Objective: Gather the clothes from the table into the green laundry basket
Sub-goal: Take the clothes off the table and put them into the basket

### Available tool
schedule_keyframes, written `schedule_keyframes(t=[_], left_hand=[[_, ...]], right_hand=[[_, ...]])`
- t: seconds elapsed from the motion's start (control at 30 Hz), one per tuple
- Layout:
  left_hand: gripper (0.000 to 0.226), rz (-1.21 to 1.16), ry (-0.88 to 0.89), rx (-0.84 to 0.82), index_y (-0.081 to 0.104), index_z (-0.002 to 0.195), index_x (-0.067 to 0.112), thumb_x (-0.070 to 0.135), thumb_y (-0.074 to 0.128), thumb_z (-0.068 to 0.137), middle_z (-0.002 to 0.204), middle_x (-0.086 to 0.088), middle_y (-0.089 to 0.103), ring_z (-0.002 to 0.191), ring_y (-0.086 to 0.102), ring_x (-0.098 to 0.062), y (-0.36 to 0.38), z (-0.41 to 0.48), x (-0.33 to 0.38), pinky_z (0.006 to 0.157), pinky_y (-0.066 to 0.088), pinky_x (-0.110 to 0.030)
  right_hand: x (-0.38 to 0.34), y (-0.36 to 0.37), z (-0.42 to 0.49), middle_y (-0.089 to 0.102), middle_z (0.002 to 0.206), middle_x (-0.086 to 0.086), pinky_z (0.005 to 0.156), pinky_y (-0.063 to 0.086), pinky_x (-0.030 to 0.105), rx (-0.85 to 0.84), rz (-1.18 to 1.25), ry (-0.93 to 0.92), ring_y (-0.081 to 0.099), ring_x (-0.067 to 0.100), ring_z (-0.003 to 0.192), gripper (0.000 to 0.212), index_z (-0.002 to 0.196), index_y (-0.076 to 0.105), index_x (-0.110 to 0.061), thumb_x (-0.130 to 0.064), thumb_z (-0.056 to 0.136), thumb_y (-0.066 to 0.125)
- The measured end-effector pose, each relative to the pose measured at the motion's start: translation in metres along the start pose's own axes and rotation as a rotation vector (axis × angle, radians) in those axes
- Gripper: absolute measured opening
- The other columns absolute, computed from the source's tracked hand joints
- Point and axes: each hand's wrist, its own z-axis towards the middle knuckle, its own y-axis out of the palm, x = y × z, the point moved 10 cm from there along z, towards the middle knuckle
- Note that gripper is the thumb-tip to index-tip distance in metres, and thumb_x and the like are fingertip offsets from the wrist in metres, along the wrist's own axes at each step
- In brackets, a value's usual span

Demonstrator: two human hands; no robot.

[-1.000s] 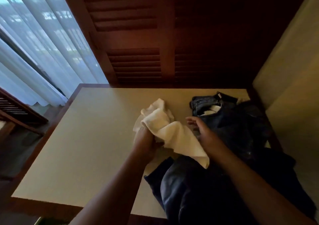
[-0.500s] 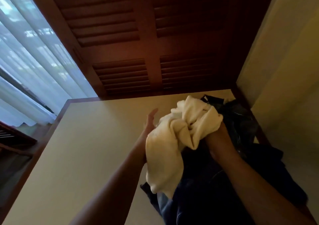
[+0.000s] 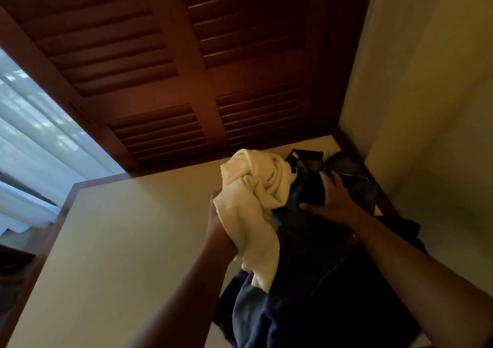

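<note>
Dark louvred shutters (image 3: 186, 67) fill the far side, with a yellowish wall (image 3: 426, 107) on the right and a pale curtain (image 3: 32, 134) on the left. The cream table (image 3: 120, 241) carries a heap of dark jeans (image 3: 320, 267) along its right side. A bunched cream cloth (image 3: 253, 201) stands against the heap's left. It drapes over the left hand (image 3: 216, 222) and hides the fingers, so I cannot tell that hand's grip. The right hand (image 3: 330, 201) grasps a fold of the jeans.

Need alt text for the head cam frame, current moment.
A person's left hand holds a bunched cream cloth up over a beige table, while the right hand lies on a heap of dark jeans beside it; whether it grips is unclear. Dark wooden shutters stand behind; no basket is in view.
</note>
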Motion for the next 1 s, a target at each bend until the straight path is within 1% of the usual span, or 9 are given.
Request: schedule_keyframes(t=[0.1, 0.23, 0.3, 0.43, 0.57, 0.73, 0.83, 0.9, 1.0], left_hand=[[0.025, -0.030, 0.102, 0.014, 0.056, 0.122, 0.018, 0.018, 0.063, 0.098, 0.117, -0.010, 0.059, 0.103, 0.061, -0.029, -0.013, -0.007, 0.014, 0.074, 0.057, -0.051], [0.024, 0.010, 0.107, 0.008, 0.055, 0.117, 0.019, 0.014, 0.068, 0.097, 0.118, -0.016, 0.060, 0.097, 0.062, -0.032, -0.030, -0.005, 0.004, 0.076, 0.057, -0.052], [0.022, -0.002, 0.087, 0.049, 0.055, 0.116, 0.019, 0.013, 0.066, 0.098, 0.116, -0.019, 0.060, 0.093, 0.060, -0.032, -0.041, -0.003, -0.003, 0.074, 0.053, -0.049], [0.040, -0.083, 0.067, 0.142, 0.049, 0.134, 0.007, 0.018, 0.063, 0.098, 0.097, -0.015, 0.056, 0.075, 0.057, -0.024, -0.065, 0.009, -0.018, 0.059, 0.049, -0.036], [0.049, -0.225, -0.118, 0.249, 0.044, 0.153, 0.007, 0.033, 0.034, 0.112, 0.111, -0.006, 0.065, 0.078, 0.057, -0.013, -0.076, 0.017, -0.049, 0.069, 0.049, -0.033], [0.036, -0.242, -0.121, 0.226, 0.049, 0.142, 0.020, 0.037, 0.038, 0.112, 0.133, -0.020, 0.059, 0.096, 0.057, -0.028, -0.078, 0.005, -0.047, 0.095, 0.050, -0.046], [0.027, -0.178, -0.022, 0.210, 0.040, 0.117, 0.035, 0.027, 0.061, 0.101, 0.102, -0.011, 0.053, 0.083, 0.054, -0.025, -0.088, -0.005, -0.048, 0.071, 0.052, -0.043], [0.028, -0.128, 0.005, 0.218, 0.044, 0.114, 0.026, 0.013, 0.063, 0.097, 0.088, -0.010, 0.049, 0.062, 0.046, -0.018, -0.098, -0.011, -0.055, 0.046, 0.041, -0.030], [0.048, -0.103, -0.066, 0.235, 0.039, 0.142, -0.002, 0.006, 0.060, 0.099, 0.075, -0.011, 0.045, 0.046, 0.046, -0.015, -0.117, -0.013, -0.076, 0.034, 0.039, -0.023]], right_hand=[[0.041, 0.009, 0.005, 0.014, 0.167, 0.008, 0.119, 0.030, 0.054, 0.005, -0.014, 0.174, 0.023, 0.037, 0.150, 0.150, 0.158, -0.003, -0.033, -0.079, 0.043, 0.083], [0.030, 0.003, 0.006, 0.058, 0.137, 0.010, 0.113, 0.031, 0.055, 0.005, -0.059, 0.281, 0.050, 0.036, 0.129, 0.057, 0.130, 0.058, -0.026, -0.060, 0.084, 0.064], [0.002, -0.007, -0.001, 0.061, 0.125, 0.006, 0.112, 0.028, 0.057, 0.098, 0.024, 0.253, 0.051, 0.035, 0.127, 0.047, 0.121, 0.063, -0.027, -0.058, 0.090, 0.049], [-0.090, -0.015, -0.026, 0.061, 0.113, -0.004, 0.106, 0.045, 0.049, 0.128, 0.565, -0.009, 0.059, 0.025, 0.117, 0.021, 0.109, 0.061, -0.030, -0.044, 0.100, 0.048], [-0.149, 0.003, -0.065, 0.071, 0.107, -0.006, 0.089, 0.053, 0.034, -0.209, 1.047, -0.009, 0.066, 0.014, 0.102, 0.025, 0.111, 0.068, -0.030, -0.047, 0.098, 0.056], [-0.118, 0.005, -0.073, 0.065, 0.115, -0.010, 0.089, 0.050, 0.030, -0.020, 0.549, -0.156, 0.061, 0.015, 0.114, 0.063, 0.123, 0.056, -0.031, -0.070, 0.075, 0.070], [-0.061, 0.053, -0.066, 0.002, 0.167, 0.001, 0.117, 0.019, 0.062, -0.172, -0.088, -0.071, 0.008, 0.033, 0.153, 0.142, 0.156, 0.003, -0.043, -0.094, 0.040, 0.068], [-0.025, 0.088, -0.073, -0.035, 0.161, -0.006, 0.109, -0.002, 0.077, -0.294, -0.327, 0.005, -0.026, 0.037, 0.149, 0.146, 0.152, -0.012, -0.052, -0.093, 0.037, 0.067], [-0.012, 0.105, -0.079, -0.007, 0.168, -0.005, 0.109, 0.011, 0.078, -0.202, -0.301, 0.064, -0.010, 0.038, 0.152, 0.114, 0.154, 0.010, -0.052, -0.077, 0.061, 0.069]])
